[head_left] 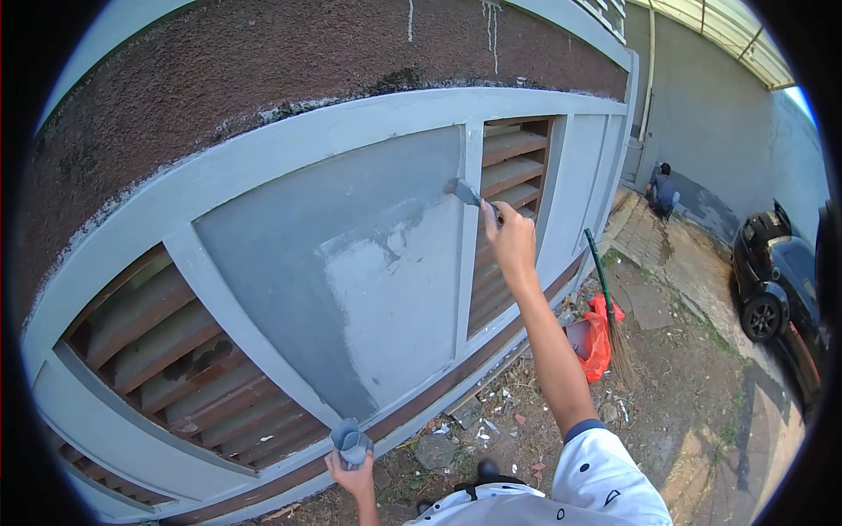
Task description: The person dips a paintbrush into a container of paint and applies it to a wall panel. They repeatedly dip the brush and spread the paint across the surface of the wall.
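My right hand [510,237] is closed around the handle of a paintbrush [467,191]. The bristles are at the upper right of a wall panel [399,302], near its raised frame. Darker grey paint [272,219] covers the panel's top and left side, while the middle and lower right are paler. Low at the panel's bottom corner, my left hand [353,473] grips a small grey paint cup [350,441]. What is inside the cup is hard to make out.
Brown louvred vents [189,368] flank the panel. A green-handled broom [602,280] and a red plastic bag [597,342] are right of my arm. Debris litters the ground [658,412]. Farther off, a person [663,188] crouches by a wall, near a black car [781,280].
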Action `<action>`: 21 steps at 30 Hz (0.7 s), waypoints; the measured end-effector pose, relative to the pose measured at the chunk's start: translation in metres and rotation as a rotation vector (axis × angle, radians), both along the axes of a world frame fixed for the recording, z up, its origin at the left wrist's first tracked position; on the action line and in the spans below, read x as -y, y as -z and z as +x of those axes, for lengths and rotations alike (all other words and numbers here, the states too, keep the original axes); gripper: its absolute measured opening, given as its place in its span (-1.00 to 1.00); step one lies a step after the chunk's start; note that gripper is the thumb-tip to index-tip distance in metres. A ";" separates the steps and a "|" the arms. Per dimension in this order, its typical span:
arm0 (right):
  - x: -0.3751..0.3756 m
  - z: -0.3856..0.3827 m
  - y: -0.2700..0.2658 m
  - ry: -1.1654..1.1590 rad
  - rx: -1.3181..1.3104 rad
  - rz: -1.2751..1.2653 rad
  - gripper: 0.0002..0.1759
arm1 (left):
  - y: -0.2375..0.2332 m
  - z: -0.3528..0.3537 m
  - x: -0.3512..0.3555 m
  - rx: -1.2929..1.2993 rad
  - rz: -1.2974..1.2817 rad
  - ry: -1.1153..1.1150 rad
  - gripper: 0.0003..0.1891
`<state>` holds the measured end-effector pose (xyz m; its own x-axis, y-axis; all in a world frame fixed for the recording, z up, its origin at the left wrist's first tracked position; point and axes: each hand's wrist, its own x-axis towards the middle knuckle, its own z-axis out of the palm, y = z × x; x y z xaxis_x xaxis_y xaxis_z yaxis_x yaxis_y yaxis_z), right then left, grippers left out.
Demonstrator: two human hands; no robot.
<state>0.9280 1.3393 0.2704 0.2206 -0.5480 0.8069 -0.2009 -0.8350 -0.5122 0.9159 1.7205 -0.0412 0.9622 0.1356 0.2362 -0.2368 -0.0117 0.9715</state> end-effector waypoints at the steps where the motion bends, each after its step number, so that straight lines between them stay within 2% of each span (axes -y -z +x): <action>1: 0.009 -0.003 0.000 0.023 -0.002 0.006 -0.69 | -0.004 -0.002 0.000 -0.051 0.008 -0.016 -0.41; 3: 0.012 -0.002 -0.001 0.040 0.009 0.012 -0.68 | 0.005 0.000 0.001 -0.009 0.013 -0.048 -0.41; 6: -0.033 0.018 0.019 0.027 -0.119 -0.205 -0.70 | -0.007 -0.002 0.016 0.022 0.039 -0.077 -0.41; 7: -0.056 0.023 0.025 -0.039 -0.192 -0.145 -0.76 | -0.012 -0.003 0.021 0.015 0.055 -0.080 -0.41; 9: -0.096 0.022 0.031 -0.220 -0.153 -0.153 -0.77 | 0.000 0.008 0.028 0.032 0.068 -0.042 -0.39; 13: -0.112 0.014 0.024 -0.537 -0.134 -0.170 -0.78 | -0.005 0.018 0.044 0.162 0.137 0.043 -0.39; 16: -0.055 0.019 0.016 -0.370 -0.043 -0.087 -0.76 | -0.004 0.022 0.046 0.185 0.236 0.038 -0.39; 19: -0.001 0.002 0.005 -0.104 0.003 -0.025 -0.73 | -0.005 0.020 0.048 0.219 0.162 0.025 -0.39; 21: 0.011 0.000 0.003 -0.041 0.010 0.039 -0.72 | -0.007 0.011 0.050 0.235 0.127 0.003 -0.39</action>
